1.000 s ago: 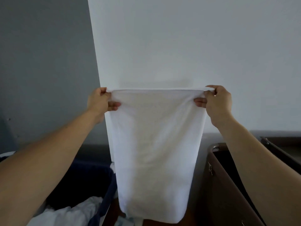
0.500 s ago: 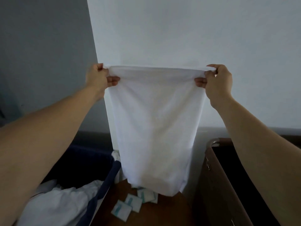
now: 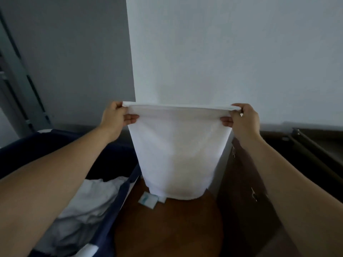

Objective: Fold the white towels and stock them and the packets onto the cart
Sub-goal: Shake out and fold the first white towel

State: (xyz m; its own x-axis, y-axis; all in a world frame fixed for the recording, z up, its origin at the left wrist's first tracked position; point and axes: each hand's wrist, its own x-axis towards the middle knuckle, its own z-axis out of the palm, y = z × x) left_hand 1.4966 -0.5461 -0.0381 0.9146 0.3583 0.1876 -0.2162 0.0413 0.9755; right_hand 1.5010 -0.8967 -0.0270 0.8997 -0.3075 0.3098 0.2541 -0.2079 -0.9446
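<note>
We hold the white towel (image 3: 178, 149) mid-frame, left hand (image 3: 116, 117) and right hand (image 3: 243, 118) wide apart, each pinching a top corner, hem hanging over the brown counter (image 3: 167, 230). Mid-fold, we judge: next, bring the corners together evenly. A packet (image 3: 148, 199) pokes out by the hem; the navy bin (image 3: 119, 198), lower left, holds more linen (image 3: 87, 201).

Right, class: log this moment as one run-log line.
towel: held up, hanging over table | left hand: pinches top-left corner | right hand: pinches top-right corner | packet: on table
</note>
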